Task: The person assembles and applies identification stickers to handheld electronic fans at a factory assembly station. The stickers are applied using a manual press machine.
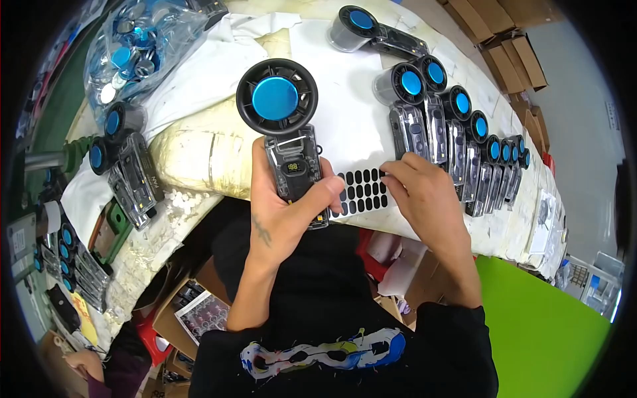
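Observation:
My left hand (275, 222) is wrapped round the clear body of a handheld fan (290, 162). Its round black head with a blue centre disc points away from me, and a small lit display shows on the body. Beside the fan lies a white sheet of black oval stickers (363, 191); my left thumb reaches over to its left edge. At the sheet's upper right corner, my right hand (424, 199) has thumb and forefinger pinched together. Whether a single sticker is between those fingertips is too small to tell.
Several similar fans (458, 142) stand in a curved row on the right, another (388, 36) lies farther back. More fans (126, 166) lie at left, near a plastic bag of blue discs (142, 50). A co-worker's hand (85, 363) shows at lower left.

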